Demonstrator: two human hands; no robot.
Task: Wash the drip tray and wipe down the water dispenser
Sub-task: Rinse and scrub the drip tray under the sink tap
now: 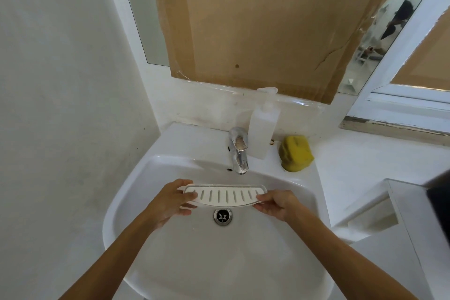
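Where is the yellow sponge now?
In the head view, the yellow sponge sits on the sink ledge, back right, just right of the soap bottle.

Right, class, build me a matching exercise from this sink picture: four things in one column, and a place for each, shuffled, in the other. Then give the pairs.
Things
1. drip tray
2. yellow sponge
3. soap bottle
4. drain

Places
A. at the bottom of the basin
B. on the sink ledge, far right
C. held over the basin between the left hand and right hand
D. standing just right of the tap

Pairs: 1-C, 2-B, 3-D, 4-A
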